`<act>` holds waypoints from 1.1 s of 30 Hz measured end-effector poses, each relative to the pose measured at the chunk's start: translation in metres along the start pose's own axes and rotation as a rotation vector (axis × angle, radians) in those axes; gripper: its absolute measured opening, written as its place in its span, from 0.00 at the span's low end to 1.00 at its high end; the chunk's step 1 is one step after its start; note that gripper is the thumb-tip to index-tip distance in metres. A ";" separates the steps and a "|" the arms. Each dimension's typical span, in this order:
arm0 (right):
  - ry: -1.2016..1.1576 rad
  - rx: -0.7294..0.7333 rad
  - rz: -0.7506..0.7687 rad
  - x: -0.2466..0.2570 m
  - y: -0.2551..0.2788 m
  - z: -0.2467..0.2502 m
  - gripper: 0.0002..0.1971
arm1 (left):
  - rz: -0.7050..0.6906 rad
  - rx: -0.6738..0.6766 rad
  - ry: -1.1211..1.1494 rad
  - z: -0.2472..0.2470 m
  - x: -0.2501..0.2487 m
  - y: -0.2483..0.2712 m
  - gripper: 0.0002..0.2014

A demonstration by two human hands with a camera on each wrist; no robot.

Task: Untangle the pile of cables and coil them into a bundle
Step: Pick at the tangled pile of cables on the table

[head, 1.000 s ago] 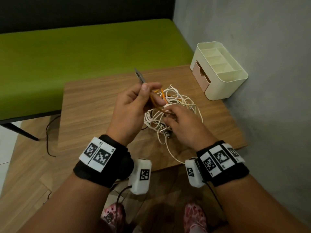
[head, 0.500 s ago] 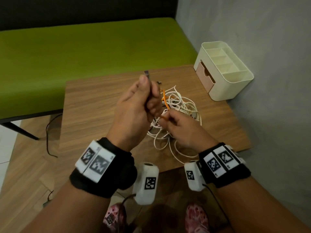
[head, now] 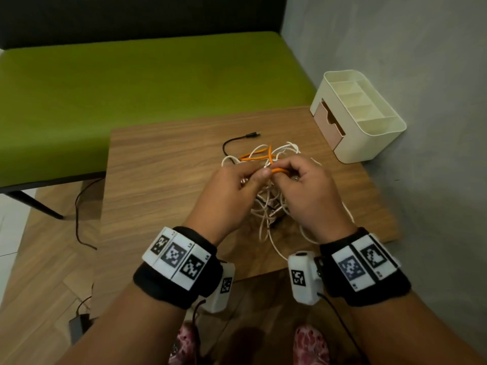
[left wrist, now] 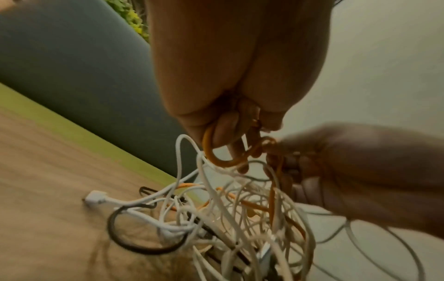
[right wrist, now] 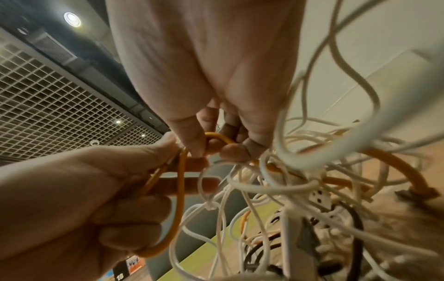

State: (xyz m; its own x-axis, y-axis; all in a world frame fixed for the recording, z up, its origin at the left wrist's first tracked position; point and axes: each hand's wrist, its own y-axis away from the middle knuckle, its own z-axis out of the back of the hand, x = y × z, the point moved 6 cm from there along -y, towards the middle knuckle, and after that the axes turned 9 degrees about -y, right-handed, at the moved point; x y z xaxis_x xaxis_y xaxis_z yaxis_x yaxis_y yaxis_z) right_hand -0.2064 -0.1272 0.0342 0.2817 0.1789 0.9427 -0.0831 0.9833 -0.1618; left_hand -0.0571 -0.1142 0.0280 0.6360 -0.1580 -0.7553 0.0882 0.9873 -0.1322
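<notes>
A tangle of white cables [head: 266,206] lies mid-table, with an orange cable [head: 254,157] and a black cable [head: 237,139] mixed in. My left hand [head: 259,176] and right hand [head: 284,172] meet just above the pile, and both pinch the orange cable. In the left wrist view the left fingers [left wrist: 223,125] curl round an orange loop [left wrist: 216,157]. The right wrist view shows my right thumb and fingers [right wrist: 192,144] pinching the orange cable [right wrist: 216,137], while the left hand [right wrist: 96,199] holds a longer orange loop [right wrist: 179,199]. A white plug [left wrist: 96,197] rests on the wood.
The wooden table [head: 158,180] stands by a grey wall [head: 395,48] on the right. A cream desk organiser [head: 369,133] with a pink drawer sits at its far right corner. A green bench [head: 131,88] lies behind. Cords trail on the floor [head: 79,219] at left.
Both hands have come down toward the pile. The left hand let go of the dark plug it held up; the black cable now lies at the back of the table.
</notes>
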 end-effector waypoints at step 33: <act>0.250 0.261 -0.003 -0.014 -0.011 0.007 0.11 | 0.026 -0.262 -0.227 0.040 -0.003 -0.001 0.13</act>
State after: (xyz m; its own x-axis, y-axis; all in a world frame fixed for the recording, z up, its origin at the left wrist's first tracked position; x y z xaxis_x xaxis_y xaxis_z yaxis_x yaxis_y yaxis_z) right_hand -0.2160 -0.1406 0.0245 0.5050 0.2104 0.8371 -0.3144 0.9480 -0.0486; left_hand -0.0283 -0.1135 0.0562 0.7924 -0.0954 -0.6025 -0.1117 0.9483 -0.2972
